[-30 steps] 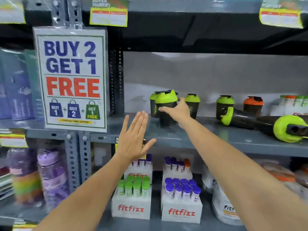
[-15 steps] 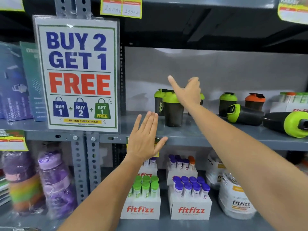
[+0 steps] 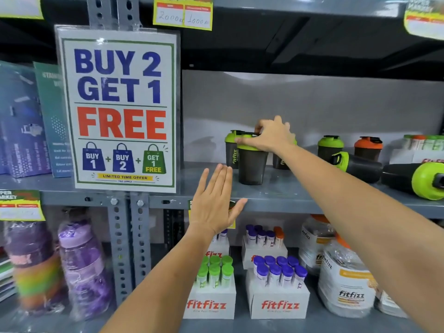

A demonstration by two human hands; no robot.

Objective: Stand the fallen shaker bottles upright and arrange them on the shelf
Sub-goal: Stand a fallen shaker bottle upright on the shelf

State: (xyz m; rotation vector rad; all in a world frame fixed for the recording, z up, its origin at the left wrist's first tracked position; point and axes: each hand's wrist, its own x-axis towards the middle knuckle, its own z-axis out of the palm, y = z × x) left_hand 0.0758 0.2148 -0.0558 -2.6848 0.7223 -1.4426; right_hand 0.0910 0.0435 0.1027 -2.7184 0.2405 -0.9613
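Note:
A dark shaker bottle with a green lid stands upright near the front of the grey shelf. My right hand rests on top of it, thumb and fingers closed around the lid. My left hand hovers open, flat, in front of the shelf edge and holds nothing. Two dark bottles with green lids lie on their sides to the right, a smaller one and a larger one. Upright shakers stand at the back: a green-lidded shaker, a second green-lidded shaker and an orange-lidded shaker.
A "BUY 2 GET 1 FREE" sign hangs on the upright post at the left. White boxes of tubes sit at the shelf's far right. Below are fitfizz boxes, tubs and purple bottles.
My right hand let go of the bottle's side, rose with a finger extended, then came down onto the lid. My left hand stayed open by the shelf edge.

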